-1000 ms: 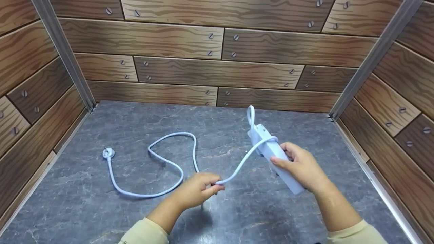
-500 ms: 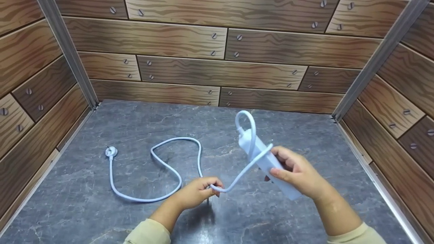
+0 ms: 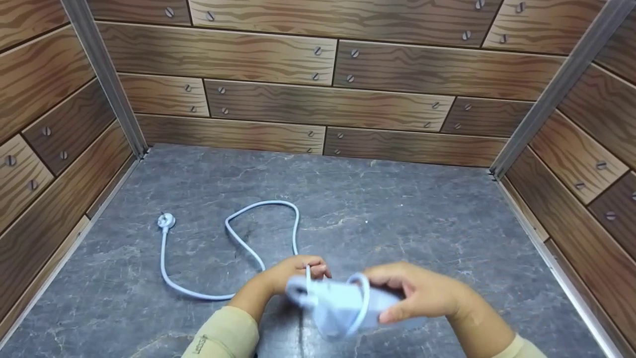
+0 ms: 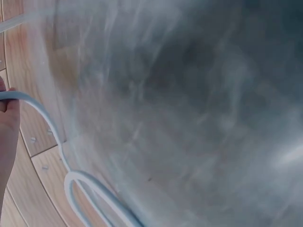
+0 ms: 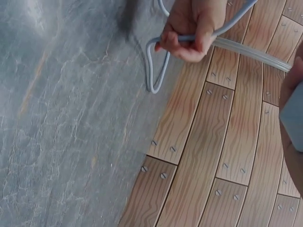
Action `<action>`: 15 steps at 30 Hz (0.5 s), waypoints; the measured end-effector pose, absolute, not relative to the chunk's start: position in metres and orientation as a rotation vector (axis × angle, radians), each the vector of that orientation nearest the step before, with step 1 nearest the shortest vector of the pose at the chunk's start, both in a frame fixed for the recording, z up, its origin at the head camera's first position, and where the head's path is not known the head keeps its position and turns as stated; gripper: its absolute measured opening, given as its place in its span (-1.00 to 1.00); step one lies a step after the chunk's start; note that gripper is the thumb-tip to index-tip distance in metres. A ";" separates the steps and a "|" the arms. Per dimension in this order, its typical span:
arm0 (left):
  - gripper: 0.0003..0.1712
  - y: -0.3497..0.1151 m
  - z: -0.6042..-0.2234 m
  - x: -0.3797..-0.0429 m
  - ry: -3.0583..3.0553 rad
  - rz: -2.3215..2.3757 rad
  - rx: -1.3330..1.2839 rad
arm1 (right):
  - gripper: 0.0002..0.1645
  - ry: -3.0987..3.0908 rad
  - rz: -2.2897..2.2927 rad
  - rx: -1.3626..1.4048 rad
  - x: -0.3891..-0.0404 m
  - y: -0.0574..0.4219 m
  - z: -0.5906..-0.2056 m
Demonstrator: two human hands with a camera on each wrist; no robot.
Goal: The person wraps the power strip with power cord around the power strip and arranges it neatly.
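My right hand (image 3: pixel 422 293) grips a white power strip (image 3: pixel 340 306), blurred in the head view. The strip lies nearly level there, its cord end towards the left, with one turn of its cable (image 3: pixel 366 303) looped around it. Part of the strip (image 5: pixel 294 118) also shows at the right wrist view's edge. My left hand (image 3: pixel 290 273) pinches the cable between thumb and fingers; the right wrist view shows the cord crossing the fingers of that hand (image 5: pixel 194 23). From there the loose cable (image 3: pixel 296 223) curves over the table to a round plug (image 3: pixel 166 221) at the left.
A dark grey marbled tabletop (image 3: pixel 422 199) spreads beneath both hands. Wood-patterned panels (image 3: pixel 268 59) rise at the back and both sides, joined by metal corner posts (image 3: pixel 107 84).
The right hand has brought the power strip down and left, close to the left hand, turning it from slanted to nearly level. The left hand stays about in place, keeping hold of the cable.
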State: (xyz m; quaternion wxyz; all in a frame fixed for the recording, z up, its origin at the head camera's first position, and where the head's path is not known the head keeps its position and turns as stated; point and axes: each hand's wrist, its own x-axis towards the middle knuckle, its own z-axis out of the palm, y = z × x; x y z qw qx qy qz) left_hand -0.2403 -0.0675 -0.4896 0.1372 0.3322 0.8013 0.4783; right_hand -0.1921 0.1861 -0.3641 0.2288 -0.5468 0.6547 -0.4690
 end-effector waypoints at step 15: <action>-0.71 -0.053 -0.455 -0.257 2.503 1.124 0.941 | -0.61 1.995 -0.683 -1.632 -0.175 0.160 -0.375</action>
